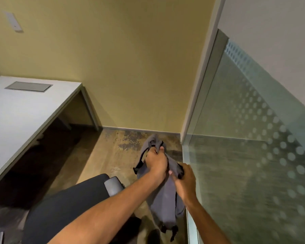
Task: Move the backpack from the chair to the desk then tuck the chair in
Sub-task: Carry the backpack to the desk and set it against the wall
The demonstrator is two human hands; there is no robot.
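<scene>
A limp grey backpack (163, 199) with black straps hangs in the air over the floor, to the right of the chair and close to the glass partition. My left hand (156, 162) grips its bunched top fabric. Just below and to the right, my right hand (184, 180) clutches the bag's upper side. The black office chair (67, 205) with a grey armrest (113, 186) stands at the lower left, its seat bare, pulled out from the desk. The white desk (19, 110) fills the left side, with a grey cable flap (29, 86) set in its top.
A frosted glass partition (253, 164) with a dot pattern runs along the right, very near the bag. A yellow wall (130, 67) closes the far side. Brown mottled floor (116, 152) lies between desk, chair and glass. Dark legroom opens under the desk.
</scene>
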